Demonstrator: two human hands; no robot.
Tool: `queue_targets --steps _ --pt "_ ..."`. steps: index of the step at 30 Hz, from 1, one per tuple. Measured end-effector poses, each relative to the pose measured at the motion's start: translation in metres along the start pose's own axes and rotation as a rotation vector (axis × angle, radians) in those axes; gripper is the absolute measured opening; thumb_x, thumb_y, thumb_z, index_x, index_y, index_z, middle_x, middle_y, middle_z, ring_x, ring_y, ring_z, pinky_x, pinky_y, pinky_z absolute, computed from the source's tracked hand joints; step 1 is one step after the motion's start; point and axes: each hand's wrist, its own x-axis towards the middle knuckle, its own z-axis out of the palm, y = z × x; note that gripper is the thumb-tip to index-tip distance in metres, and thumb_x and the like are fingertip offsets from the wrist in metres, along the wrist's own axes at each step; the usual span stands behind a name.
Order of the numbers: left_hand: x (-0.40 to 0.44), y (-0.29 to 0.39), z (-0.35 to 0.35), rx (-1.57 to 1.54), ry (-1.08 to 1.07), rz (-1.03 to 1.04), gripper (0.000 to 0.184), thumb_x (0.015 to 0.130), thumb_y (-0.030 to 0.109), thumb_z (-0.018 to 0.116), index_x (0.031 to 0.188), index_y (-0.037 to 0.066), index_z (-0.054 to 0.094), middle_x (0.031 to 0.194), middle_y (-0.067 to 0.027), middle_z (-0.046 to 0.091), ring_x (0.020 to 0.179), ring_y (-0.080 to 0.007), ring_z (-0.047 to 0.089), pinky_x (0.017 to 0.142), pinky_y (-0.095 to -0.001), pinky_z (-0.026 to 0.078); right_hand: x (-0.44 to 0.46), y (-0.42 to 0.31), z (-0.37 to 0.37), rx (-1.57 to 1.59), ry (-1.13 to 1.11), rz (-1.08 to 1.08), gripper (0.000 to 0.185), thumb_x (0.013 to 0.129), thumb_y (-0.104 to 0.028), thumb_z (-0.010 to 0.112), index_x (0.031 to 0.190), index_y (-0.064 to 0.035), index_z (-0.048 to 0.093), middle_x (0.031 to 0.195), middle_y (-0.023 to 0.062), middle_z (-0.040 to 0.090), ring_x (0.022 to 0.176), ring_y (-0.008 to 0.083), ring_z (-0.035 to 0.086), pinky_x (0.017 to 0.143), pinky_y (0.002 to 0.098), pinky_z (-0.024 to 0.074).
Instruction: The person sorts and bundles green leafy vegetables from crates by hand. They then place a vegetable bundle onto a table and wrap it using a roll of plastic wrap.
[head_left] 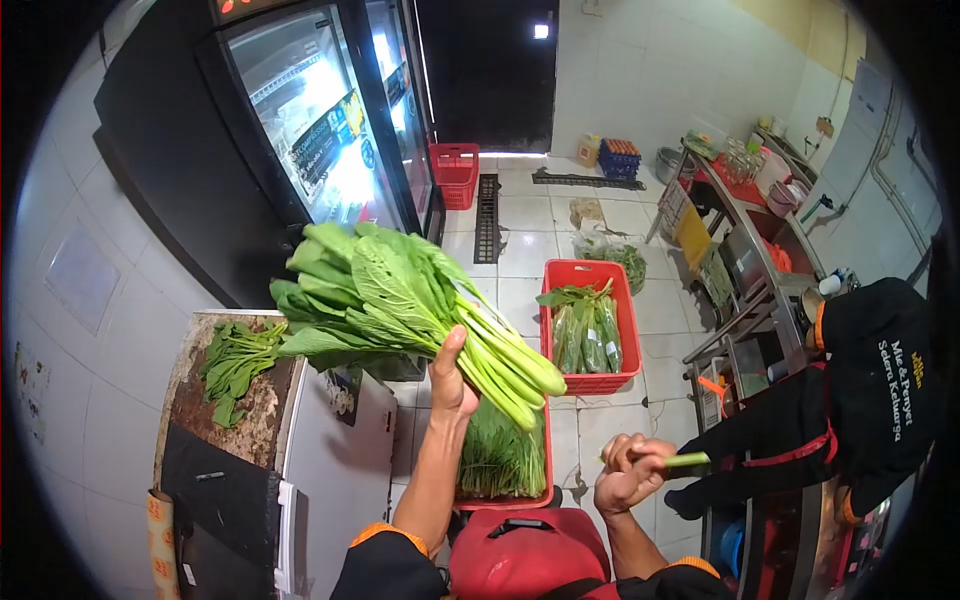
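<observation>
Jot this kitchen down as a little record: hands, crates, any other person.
Left hand: holds a bunch of leafy greens
Right hand: grips a slim green piece, probably a stalk
Near crate: red, holding long thin greens
Middle crate: red, holding bagged vegetables
Back crate: red, beside the fridge
Other person: at right, mostly in black

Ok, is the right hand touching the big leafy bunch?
Apart. In the head view, floor tiles show plainly between the right hand and the leafy bunch, which the left hand grips.

Left hand [455, 388] part-hidden by leafy greens [390, 290], fridge [275, 125] cut off above
</observation>
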Motion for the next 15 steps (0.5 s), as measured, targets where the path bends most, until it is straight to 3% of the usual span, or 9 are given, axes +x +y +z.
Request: queue_targets --steps 1,4,7,8,13,15 --pt "0.0 0.003 -0.001 0.002 0.0 0.003 0.05 0.088 0.027 0.058 0.128 -0.001 0.046 0.11 -0.0133 0.058 0.101 -0.0231 0.059 0.093 -0.0373 0.048 0.002 0.003 -0.005 0.004 0.0 0.0 0.022 0.1 -0.03 0.044 0.093 -0.0087 0.045 0.054 -0.0029 0.031 0.041 0.0071 0.024 0.04 0.0233 0.0236" --pt "-0.003 0.009 -0.002 0.034 -0.034 -0.024 0.059 0.087 0.028 0.059 0.134 -0.001 0.04 0.114 -0.0144 0.057 0.104 -0.0239 0.058 0.094 -0.0383 0.047 0.017 -0.005 0.003 -0.683 -0.306 0.017 0.005 0.087 -0.003 0.059 0.083 -0.0011 0.062 0.065 0.0022 0.048 0.054 0.0079 0.04 0.049 0.0209 0.0308" --pt "-0.014 0.012 0.001 0.006 -0.138 -0.072 0.066 0.085 0.028 0.061 0.138 -0.002 0.034 0.117 -0.0166 0.056 0.108 -0.0258 0.057 0.095 -0.0403 0.047 0.033 0.001 0.02 -0.68 -0.427 0.002 0.005 0.084 0.0 0.061 0.089 0.0003 0.064 0.072 0.0026 0.05 0.058 0.0083 0.041 0.051 0.0218 0.0331" --pt "-0.02 0.013 0.012 0.04 -0.093 -0.005 0.071 0.084 0.028 0.062 0.139 -0.003 0.031 0.122 -0.0194 0.054 0.111 -0.0274 0.056 0.095 -0.0427 0.048 0.039 0.0 0.024 -0.675 -0.473 -0.018 0.014 0.086 -0.004 0.061 0.099 0.0011 0.064 0.077 0.0022 0.051 0.059 0.0076 0.041 0.051 0.0227 0.0339" --pt "-0.03 0.019 0.0 0.014 -0.147 -0.061 0.073 0.082 0.029 0.064 0.139 -0.003 0.032 0.125 -0.0217 0.054 0.11 -0.03 0.058 0.097 -0.0451 0.048 0.04 0.022 0.021 -0.54 -0.428 0.049 0.026 0.092 -0.013 0.056 0.114 0.0023 0.057 0.076 -0.0021 0.047 0.06 0.0051 0.04 0.05 0.0212 0.0319" --pt "-0.038 0.027 -0.002 -0.083 -0.203 -0.086 0.073 0.08 0.032 0.065 0.138 -0.002 0.034 0.124 -0.0232 0.054 0.109 -0.0323 0.059 0.096 -0.046 0.049 0.036 0.013 0.02 -0.332 -0.272 0.498 0.024 0.093 -0.012 0.055 0.113 0.0023 0.057 0.071 -0.0037 0.047 0.058 0.005 0.039 0.051 0.0217 0.0317"
